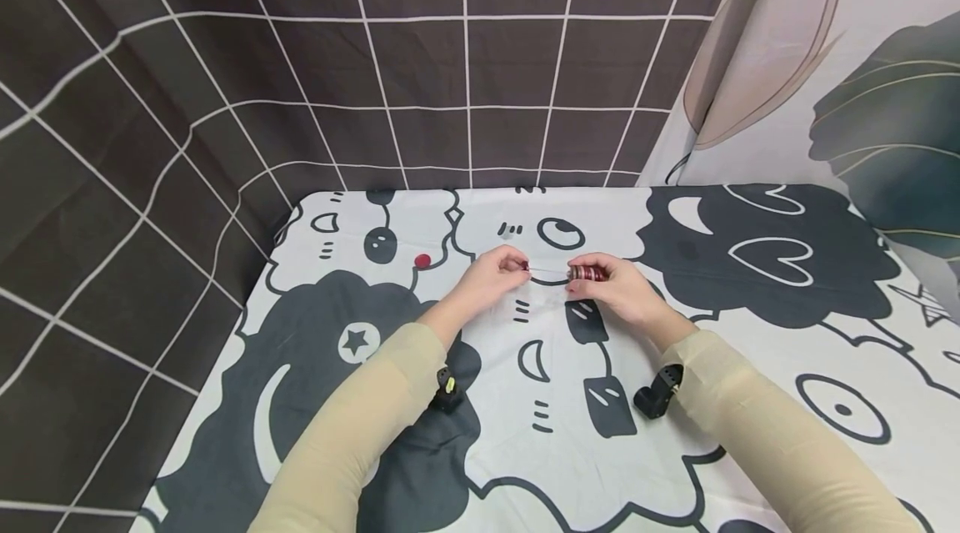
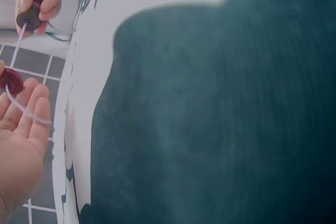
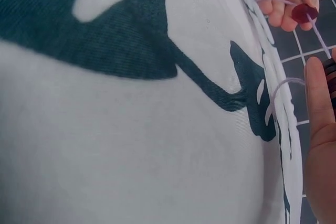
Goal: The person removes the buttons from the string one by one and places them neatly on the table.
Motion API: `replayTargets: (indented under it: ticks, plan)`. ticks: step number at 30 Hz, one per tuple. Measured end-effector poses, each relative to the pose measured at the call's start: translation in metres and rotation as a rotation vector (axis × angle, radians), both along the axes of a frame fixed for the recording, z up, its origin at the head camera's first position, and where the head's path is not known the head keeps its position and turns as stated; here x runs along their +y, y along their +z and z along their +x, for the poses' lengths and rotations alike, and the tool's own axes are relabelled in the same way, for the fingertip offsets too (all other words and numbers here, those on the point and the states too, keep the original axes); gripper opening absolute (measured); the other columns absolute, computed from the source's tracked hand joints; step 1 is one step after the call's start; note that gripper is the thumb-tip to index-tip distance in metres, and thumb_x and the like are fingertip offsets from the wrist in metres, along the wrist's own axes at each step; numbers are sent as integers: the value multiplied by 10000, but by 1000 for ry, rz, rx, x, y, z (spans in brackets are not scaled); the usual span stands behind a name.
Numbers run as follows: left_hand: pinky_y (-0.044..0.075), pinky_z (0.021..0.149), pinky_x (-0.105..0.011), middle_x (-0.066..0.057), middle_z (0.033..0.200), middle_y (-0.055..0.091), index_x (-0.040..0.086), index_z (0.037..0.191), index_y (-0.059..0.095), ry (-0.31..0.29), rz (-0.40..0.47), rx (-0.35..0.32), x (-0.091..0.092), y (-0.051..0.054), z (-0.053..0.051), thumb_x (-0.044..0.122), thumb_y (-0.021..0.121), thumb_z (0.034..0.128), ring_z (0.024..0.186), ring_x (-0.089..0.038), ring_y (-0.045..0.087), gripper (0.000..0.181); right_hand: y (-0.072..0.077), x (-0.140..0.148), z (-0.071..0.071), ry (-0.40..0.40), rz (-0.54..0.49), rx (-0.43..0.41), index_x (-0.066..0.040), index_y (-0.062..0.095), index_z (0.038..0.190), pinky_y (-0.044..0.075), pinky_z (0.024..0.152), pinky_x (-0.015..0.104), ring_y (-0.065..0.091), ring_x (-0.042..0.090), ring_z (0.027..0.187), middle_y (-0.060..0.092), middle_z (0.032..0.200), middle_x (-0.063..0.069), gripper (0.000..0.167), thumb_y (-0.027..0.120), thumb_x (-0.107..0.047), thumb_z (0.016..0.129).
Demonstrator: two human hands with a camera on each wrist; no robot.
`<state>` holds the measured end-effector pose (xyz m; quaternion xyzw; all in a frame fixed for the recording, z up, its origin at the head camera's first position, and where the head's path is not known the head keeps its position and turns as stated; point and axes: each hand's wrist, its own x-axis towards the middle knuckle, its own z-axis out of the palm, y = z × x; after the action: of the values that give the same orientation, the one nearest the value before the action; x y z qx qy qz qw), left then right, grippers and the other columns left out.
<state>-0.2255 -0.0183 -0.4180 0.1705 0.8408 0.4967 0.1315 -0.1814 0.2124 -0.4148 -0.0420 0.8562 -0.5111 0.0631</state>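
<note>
My left hand (image 1: 491, 274) pinches a small dark red button (image 2: 12, 80) between thumb and fingertips; its other fingers are extended in the left wrist view. A pale cord (image 2: 19, 45) passes through this button, and its loose end lies over the fingers. To the right, my right hand (image 1: 618, 291) grips a short stack of red and dark buttons (image 1: 587, 274), threaded on the same cord. The stack's end facing the left hand is a dark brown button (image 2: 29, 18) with holes. A short stretch of cord spans the gap between the single button and the stack.
A white cloth (image 1: 495, 399) with dark cartoon prints covers the table. Left of the hands is a small red round spot (image 1: 423, 261); I cannot tell whether it is loose or printed. A dark checked curtain (image 1: 420, 66) hangs behind, a leaf-patterned one (image 1: 795, 99) at right.
</note>
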Motion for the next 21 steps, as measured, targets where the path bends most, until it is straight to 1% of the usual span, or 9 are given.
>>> replayTargets:
  ticks: [5, 10, 15, 21]
  plan:
    - [460, 800, -283, -20, 972, 629, 96, 1099, 616, 4, 7, 13, -3, 0, -1, 169, 639, 862, 904, -152, 587, 249, 0, 0, 0, 10, -11, 10, -47, 617, 1165, 413, 802, 231, 550, 192, 927, 626, 1018, 97, 436, 738, -238, 793]
    - [465, 825, -285, -35, 997, 631, 75, 1094, 616, 22, 15, 30, -5, 0, -1, 138, 639, 864, 932, -160, 599, 239, -1, 0, 1, 15, -13, 20, -37, 618, 1159, 415, 787, 221, 547, 186, 908, 626, 1008, 91, 441, 746, -240, 789]
    - [471, 808, -285, -31, 1010, 627, 86, 1120, 609, 40, 26, 26, -8, 0, -1, 133, 638, 863, 930, -163, 595, 262, 0, 0, 1, 16, -8, 20, -59, 619, 1156, 417, 801, 233, 560, 188, 922, 633, 1009, 81, 431, 743, -248, 789]
    - [484, 764, -270, -26, 999, 617, 108, 1148, 606, 38, 27, 24, -10, 0, -1, 149, 631, 873, 911, -160, 588, 280, -1, 0, 1, 3, 5, 19, -67, 622, 1153, 409, 823, 262, 558, 189, 930, 640, 1008, 79, 436, 750, -257, 782]
